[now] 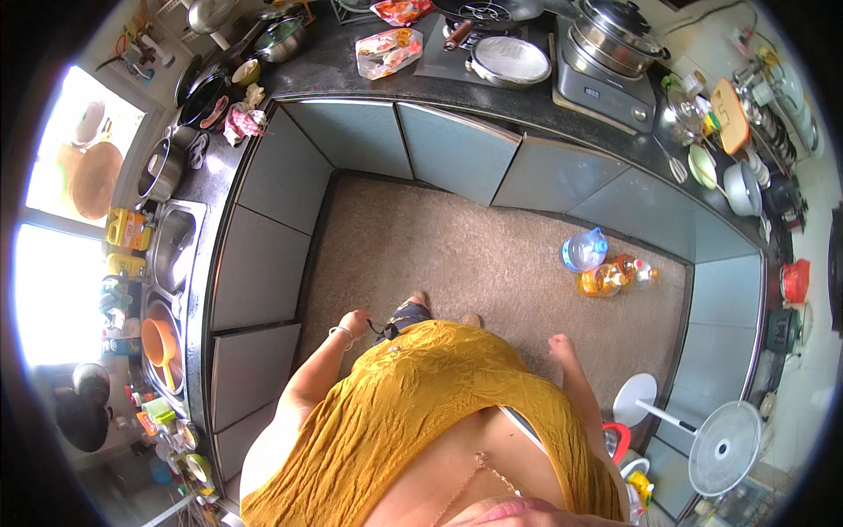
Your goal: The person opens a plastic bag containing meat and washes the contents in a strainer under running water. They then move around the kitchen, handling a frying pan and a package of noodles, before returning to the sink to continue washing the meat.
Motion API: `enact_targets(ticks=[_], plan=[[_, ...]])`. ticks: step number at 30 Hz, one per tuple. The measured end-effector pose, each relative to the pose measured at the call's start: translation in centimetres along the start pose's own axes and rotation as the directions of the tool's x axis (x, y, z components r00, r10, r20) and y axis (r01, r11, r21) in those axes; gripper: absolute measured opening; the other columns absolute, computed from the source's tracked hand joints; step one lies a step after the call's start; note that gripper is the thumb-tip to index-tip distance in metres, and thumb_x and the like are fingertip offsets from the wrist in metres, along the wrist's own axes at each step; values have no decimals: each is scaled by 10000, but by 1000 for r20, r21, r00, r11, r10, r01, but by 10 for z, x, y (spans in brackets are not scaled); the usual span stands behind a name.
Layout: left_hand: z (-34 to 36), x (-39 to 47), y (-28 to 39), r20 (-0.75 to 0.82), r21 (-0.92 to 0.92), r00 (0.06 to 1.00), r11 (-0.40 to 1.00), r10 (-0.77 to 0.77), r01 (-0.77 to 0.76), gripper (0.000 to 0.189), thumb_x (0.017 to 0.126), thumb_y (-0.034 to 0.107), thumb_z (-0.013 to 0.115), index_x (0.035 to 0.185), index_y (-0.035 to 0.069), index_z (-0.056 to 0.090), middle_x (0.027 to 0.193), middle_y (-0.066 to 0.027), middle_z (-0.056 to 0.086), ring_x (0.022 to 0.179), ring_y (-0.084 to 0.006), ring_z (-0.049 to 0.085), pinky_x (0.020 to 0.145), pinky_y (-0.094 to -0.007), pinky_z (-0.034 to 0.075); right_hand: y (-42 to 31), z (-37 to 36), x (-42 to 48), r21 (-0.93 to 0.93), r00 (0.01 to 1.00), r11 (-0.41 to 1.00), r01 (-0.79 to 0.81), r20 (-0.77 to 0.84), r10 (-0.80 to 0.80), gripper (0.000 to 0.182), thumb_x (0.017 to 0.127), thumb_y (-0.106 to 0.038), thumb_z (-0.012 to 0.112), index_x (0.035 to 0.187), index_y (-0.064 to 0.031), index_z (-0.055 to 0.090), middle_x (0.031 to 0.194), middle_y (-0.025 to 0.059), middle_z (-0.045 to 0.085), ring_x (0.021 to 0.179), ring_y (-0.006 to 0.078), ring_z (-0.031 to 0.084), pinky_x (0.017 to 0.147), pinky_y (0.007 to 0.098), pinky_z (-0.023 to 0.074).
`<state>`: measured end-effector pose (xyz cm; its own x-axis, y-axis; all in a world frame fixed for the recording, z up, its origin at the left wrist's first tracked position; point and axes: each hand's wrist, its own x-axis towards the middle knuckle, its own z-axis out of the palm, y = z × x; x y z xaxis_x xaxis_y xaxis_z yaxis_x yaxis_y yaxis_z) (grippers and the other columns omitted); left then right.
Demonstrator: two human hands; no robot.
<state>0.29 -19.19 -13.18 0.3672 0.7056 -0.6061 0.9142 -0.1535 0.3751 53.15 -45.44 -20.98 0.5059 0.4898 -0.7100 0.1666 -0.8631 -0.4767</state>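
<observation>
My left hand (356, 323), with a pale bracelet at its wrist, hangs loosely curled at the left of my mustard-yellow top (448, 369). A thin black cord (374, 327) runs from beside its fingers to a dark knot on dark patterned cloth (409, 315); whether the hand holds the cord is not clear. On the other side my right hand (561, 347) hangs over the brown floor, fingers curled, nothing seen in it. Beyond it on the floor stand a blue-tinted water bottle (584, 250) and several plastic bottles, one with orange-yellow liquid (600, 280).
Black counters (329, 72) edge the kitchen. A steel pan (511, 62) lies by the stove; a steamer pot (612, 39) stands on an induction cooker (604, 99). One cabinet door (458, 148) stands slightly ajar. Sinks (174, 250) are at left, a white fan (724, 448) at lower right.
</observation>
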Motion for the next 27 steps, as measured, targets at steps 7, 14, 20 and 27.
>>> enact_targets(ticks=[7, 14, 20, 27], plan=[[-6, 56, -50, 172, -265, 940, 906, -294, 331, 304, 755, 199, 573, 1010, 40, 619, 937, -159, 636, 876, -275, 622, 773, -347, 491, -124, 34, 77, -50, 977, 982, 180, 130, -172, 253, 817, -213, 568, 1013, -53, 567, 752, 54, 588, 545, 119, 537, 438, 274, 426], [-164, 176, -53, -386, -425, 920, 899, -73, -107, 400, 778, 183, 641, 1131, 26, 538, 997, -129, 629, 884, -201, 611, 771, -307, 487, -217, 85, 90, -171, 953, 965, 198, 265, -149, 300, 771, -239, 577, 991, -37, 598, 832, 99, 641, 741, 189, 607, 661, 323, 481], [-364, 262, 53, -754, -112, 625, 897, 203, -427, 634, 715, 193, 685, 1263, 63, 393, 1199, -222, 450, 1082, -351, 468, 907, -391, 409, -278, 81, 97, -68, 941, 966, 248, 254, -224, 324, 780, -223, 581, 1012, 3, 567, 781, 82, 612, 655, 155, 582, 603, 293, 478], [-477, 323, 175, -777, 292, 488, 915, 397, -280, 987, 608, 456, 736, 1386, 165, 202, 1405, -215, 176, 1279, -422, 209, 1002, -533, 274, -342, 60, 107, -180, 968, 969, 169, 216, -128, 351, 780, -290, 552, 990, -16, 613, 769, 113, 640, 677, 211, 610, 633, 326, 483]])
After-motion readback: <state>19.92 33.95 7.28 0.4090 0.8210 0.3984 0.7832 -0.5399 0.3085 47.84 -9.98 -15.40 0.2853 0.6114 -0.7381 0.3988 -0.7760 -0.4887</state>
